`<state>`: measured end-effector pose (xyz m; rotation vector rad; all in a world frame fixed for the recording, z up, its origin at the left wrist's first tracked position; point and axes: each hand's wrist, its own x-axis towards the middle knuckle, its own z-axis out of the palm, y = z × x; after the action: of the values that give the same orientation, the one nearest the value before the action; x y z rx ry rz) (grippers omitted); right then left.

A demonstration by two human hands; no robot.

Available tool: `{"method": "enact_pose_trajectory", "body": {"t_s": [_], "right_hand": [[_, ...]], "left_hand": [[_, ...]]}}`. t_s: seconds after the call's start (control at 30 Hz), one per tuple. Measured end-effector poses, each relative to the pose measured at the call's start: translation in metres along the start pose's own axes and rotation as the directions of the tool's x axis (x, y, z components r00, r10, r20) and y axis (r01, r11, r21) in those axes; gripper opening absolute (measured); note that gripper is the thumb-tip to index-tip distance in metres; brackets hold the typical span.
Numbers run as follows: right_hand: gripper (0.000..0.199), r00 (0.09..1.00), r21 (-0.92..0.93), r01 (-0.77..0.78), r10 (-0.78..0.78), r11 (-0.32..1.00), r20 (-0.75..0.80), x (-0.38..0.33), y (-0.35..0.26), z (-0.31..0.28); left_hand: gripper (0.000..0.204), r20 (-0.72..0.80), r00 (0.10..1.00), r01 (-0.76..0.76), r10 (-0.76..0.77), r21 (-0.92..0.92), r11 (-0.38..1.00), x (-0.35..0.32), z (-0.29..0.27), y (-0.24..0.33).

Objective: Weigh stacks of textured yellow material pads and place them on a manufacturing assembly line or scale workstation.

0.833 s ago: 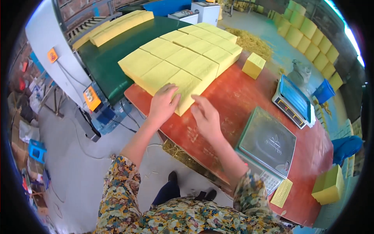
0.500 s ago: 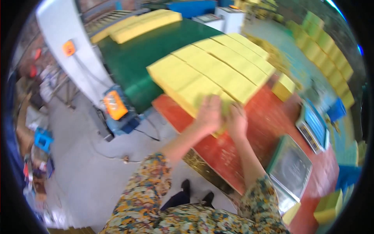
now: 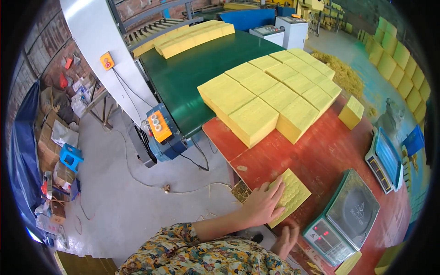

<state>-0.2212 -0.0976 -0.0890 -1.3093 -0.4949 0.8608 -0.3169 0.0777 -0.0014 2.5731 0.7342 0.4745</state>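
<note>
"On the red table (image 3: 327, 149), near its edge, what's that?"
"Yellow block (image 3: 294, 196). The left hand (image 3: 262, 207) lies across it, fingers outstretched; the right hand (image 3: 286, 240), loosely bent, is just beside. Touching? I can't tell."

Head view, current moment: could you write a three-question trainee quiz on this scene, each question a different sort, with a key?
1. Which hand has its fingers on the yellow block with the patterned top? A) right hand B) left hand C) neither
2. True or false: the dark-plated scale stands on the red table, to the right of the right hand.
3. Fill the gap: the conveyor belt beyond the table is ____ in colour.

Key: 1. B; 2. True; 3. green
</note>
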Motion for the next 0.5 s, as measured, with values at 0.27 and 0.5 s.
{"method": "enact_pose_trajectory", "body": {"t_s": [0.27,0.5], "right_hand": [[0.048,0.849,0.47,-0.521,0.377,0.713,0.37,0.006,0.019,-0.012],[0.059,0.899,-0.21,0.376,-0.301,0.903,0.317,-0.006,-0.125,-0.077]], "left_hand": [[0.067,-0.196,0.98,-0.028,0.026,-0.006,1.0,-0.034,0.032,0.021],[0.045,-0.003,0.888,0.073,-0.461,-0.986,0.147,-0.027,0.048,0.059]]}}
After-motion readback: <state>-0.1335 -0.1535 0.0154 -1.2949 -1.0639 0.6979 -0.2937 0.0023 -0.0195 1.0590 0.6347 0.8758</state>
